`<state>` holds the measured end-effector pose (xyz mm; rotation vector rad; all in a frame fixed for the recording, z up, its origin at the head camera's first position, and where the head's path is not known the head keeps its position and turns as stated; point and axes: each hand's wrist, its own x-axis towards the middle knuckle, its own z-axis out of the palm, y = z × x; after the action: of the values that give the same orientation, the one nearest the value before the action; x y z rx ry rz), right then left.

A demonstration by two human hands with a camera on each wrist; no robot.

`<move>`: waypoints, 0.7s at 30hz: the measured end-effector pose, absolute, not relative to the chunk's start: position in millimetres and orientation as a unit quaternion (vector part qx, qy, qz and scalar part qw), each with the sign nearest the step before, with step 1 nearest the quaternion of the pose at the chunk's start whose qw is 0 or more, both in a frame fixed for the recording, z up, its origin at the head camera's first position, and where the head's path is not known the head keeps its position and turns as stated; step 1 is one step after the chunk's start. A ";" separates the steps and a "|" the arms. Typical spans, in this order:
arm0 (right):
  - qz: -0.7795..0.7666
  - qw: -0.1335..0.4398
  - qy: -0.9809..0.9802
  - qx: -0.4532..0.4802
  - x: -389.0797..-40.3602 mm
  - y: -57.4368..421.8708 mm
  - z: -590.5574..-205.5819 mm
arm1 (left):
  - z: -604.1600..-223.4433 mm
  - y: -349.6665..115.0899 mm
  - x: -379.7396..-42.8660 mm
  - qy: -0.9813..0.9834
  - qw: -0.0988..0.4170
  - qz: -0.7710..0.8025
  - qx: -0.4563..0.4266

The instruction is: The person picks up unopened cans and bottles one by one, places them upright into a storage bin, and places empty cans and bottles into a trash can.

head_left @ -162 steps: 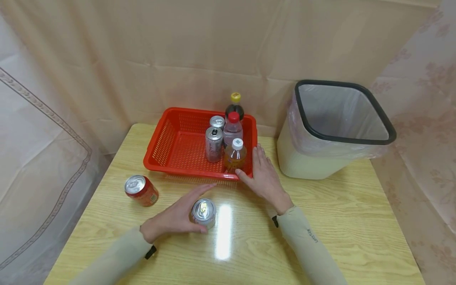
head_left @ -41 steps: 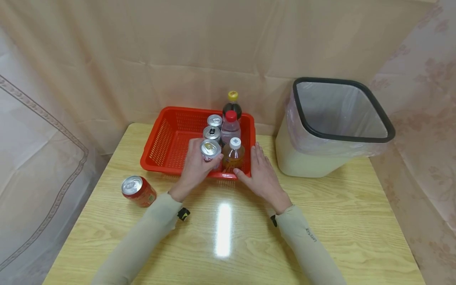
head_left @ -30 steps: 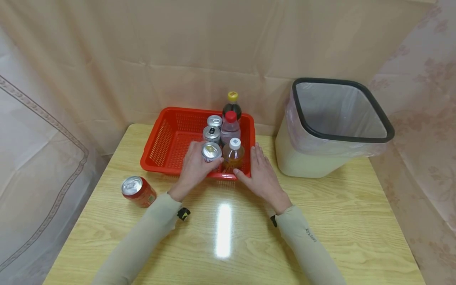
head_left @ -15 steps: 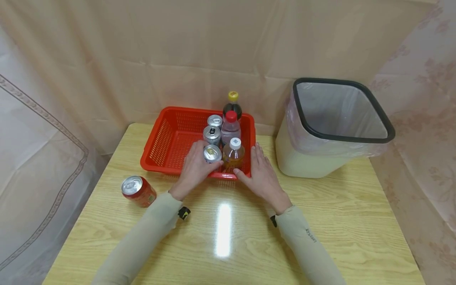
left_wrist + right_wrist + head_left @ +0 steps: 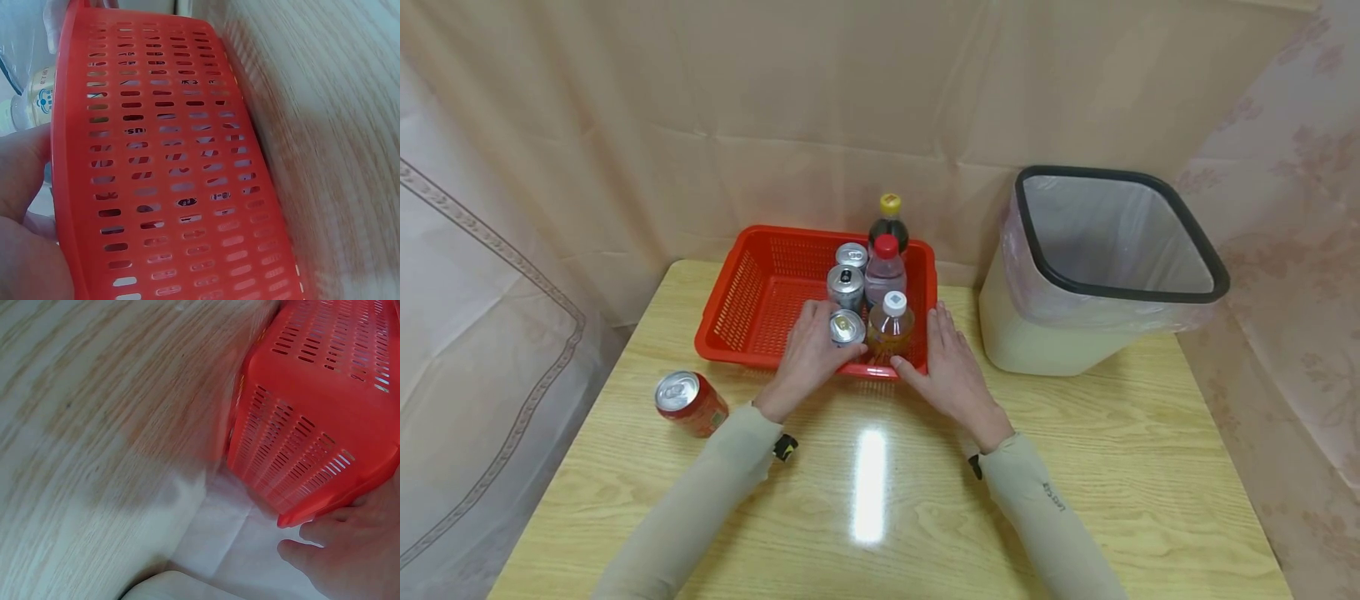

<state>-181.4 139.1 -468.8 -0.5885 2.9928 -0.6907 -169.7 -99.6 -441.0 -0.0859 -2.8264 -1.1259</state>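
In the head view, my left hand (image 5: 805, 350) grips a silver-topped drink can (image 5: 847, 327) just inside the front wall of the red plastic basket (image 5: 717, 329). The can stands upright beside a white-capped bottle (image 5: 891, 332) of amber drink; its lower part is hidden. Behind it are two more cans, one with a dark opening (image 5: 846, 285) and one farther back (image 5: 852, 255). A red-capped bottle (image 5: 885, 273) and a yellow-capped dark bottle (image 5: 889, 225) stand to their right. My right hand (image 5: 953, 367) rests with straight fingers along the basket's right side, its thumb near the front corner.
A red drink can (image 5: 694, 406) stands on the wooden table (image 5: 1075, 467), front left of the basket. To the right is a cream waste bin (image 5: 1037, 337) with a black rim and clear liner. A beige curtain (image 5: 820, 108) hangs behind.
My left hand has brought the can from the table into the basket's front, then lowered it beside the amber bottle. The right hand has stayed at the basket's right side.
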 end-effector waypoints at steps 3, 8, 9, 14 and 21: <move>-0.221 0.008 0.957 -0.189 -181.4 138.8 -468.9 | -440.8 -100.0 -170.1 -0.930 0.046 -0.362 -0.031; -0.222 0.008 0.957 -0.189 -181.1 138.6 -468.8 | -439.5 -102.4 -168.8 -0.929 0.045 -0.365 -0.042; -0.222 0.007 0.957 -0.189 -180.9 138.5 -468.6 | -439.2 -102.9 -168.2 -0.928 0.045 -0.367 -0.044; -0.224 0.007 0.956 -0.189 -180.1 138.3 -468.5 | -437.2 -105.1 -164.7 -0.925 0.045 -0.374 -0.051; -0.230 0.012 0.955 -0.185 -180.3 138.7 -468.5 | -430.9 -110.7 -155.0 -0.916 0.056 -0.394 -0.038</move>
<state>-180.3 138.7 -468.5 -0.5769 2.9782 -0.7159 -155.0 -110.7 -430.9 -0.1165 -2.7812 -1.1971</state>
